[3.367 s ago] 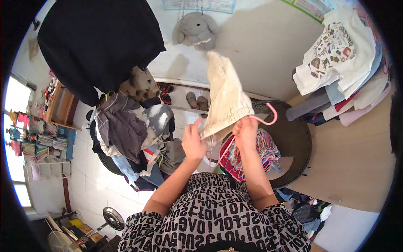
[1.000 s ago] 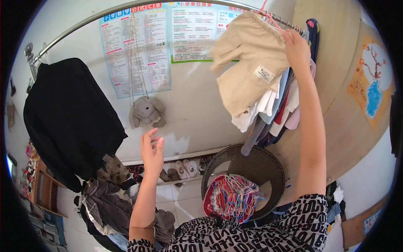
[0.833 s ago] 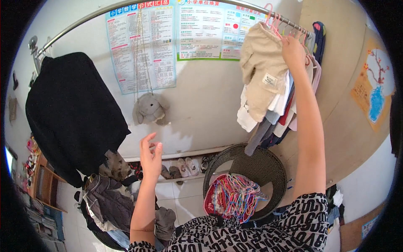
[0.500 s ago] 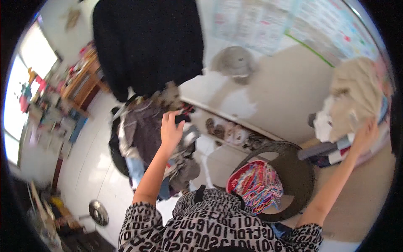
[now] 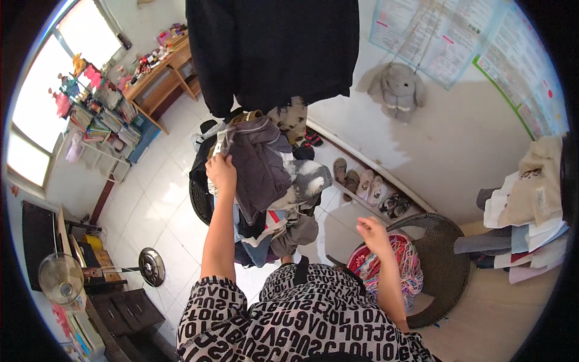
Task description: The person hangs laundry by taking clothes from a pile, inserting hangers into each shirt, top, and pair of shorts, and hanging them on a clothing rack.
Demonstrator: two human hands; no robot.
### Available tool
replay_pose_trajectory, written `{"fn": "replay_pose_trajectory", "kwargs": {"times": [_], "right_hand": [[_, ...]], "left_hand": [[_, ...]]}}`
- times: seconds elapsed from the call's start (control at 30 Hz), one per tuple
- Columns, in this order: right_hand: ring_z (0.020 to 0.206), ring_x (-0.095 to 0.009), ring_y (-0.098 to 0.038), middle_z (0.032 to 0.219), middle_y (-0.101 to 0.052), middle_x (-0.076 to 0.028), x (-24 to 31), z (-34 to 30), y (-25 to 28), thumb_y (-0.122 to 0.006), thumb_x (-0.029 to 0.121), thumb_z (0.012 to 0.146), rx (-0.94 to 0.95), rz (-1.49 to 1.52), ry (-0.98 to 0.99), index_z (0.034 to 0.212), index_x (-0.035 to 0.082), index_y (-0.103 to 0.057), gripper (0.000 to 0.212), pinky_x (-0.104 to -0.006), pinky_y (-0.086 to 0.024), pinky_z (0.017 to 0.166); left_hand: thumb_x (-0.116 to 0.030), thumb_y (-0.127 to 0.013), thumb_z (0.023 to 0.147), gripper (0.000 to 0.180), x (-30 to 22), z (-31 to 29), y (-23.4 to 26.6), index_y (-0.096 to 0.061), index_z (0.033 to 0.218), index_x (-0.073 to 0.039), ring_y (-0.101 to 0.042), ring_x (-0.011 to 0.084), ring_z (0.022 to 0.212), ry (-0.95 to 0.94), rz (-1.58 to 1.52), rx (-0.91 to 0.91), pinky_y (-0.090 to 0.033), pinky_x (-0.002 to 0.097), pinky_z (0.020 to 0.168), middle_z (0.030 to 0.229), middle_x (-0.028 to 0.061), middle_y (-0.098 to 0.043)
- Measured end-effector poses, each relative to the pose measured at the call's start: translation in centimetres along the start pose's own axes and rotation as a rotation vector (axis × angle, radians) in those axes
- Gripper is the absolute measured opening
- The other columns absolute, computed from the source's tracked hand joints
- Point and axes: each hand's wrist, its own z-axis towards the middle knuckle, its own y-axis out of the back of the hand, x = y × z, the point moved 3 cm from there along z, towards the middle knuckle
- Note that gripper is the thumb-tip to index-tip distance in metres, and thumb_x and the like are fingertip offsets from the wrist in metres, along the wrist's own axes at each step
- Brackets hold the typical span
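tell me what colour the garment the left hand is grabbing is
Dark grey garment, gripped by the left hand; head view.

Bright daylight floods from the blown-out window (image 5: 36, 120), glaring on the white floor (image 5: 151, 199); straight edges bow toward the dark fisheye rim.

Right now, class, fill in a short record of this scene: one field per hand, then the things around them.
left hand: grips the edge of a grey garment on top of a clothes pile
right hand: empty, fingers loose, above a wicker basket
basket contents: colourful hangers
hanging above: black garment
wall: grey plush toy
right side: hung clothes
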Motion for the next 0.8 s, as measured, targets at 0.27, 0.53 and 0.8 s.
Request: {"fn": "replay_pose_trajectory", "kwargs": {"times": [0.27, 0.53, 0.8], "right_hand": [[0.093, -0.017, -0.057, 0.112, -0.06, -0.005, 0.3, 1.8, -2.8, -0.042, 0.047, 0.095, 0.101, 0.802, -0.358, 0.126, 0.005, -0.051, 0.054, -0.0311, -0.045, 0.076], [0.083, -0.018, -0.063, 0.105, -0.063, -0.009, 3.1, 2.3, -0.4, -0.045, 0.051, 0.091, -0.112, 1.18, -0.453, 0.112, 0.002, -0.056, 0.055, -0.0327, -0.052, 0.071], [0.106, -0.016, -0.049, 0.118, -0.05, -0.008, 1.3, 0.2, -1.8, -0.041, 0.048, 0.095, -0.175, 1.131, -0.247, 0.13, -0.001, -0.035, 0.06, -0.0286, -0.039, 0.092]], "left_hand": [[-0.01, -0.062, 0.077, 0.016, -18.7, -10.6, 9.7, -0.053, 0.089, -0.006, -0.06, 0.0274, 0.085, -0.609, -1.117, 0.513, -0.048, 0.0372, 0.072, 0.102, 0.0099, -0.063], [-0.017, -0.064, 0.082, 0.021, -23.6, -20.2, 8.7, -0.057, 0.098, -0.005, -0.059, 0.0235, 0.077, -0.442, -1.2, 1.223, -0.047, 0.031, 0.069, 0.086, 0.0092, -0.059], [-0.013, -0.071, 0.074, 0.046, -26.5, -21.5, 6.4, -0.046, 0.11, 0.0, -0.06, 0.0251, 0.078, -0.259, -1.011, 1.02, -0.049, 0.0327, 0.069, 0.095, 0.0143, -0.054]]}}
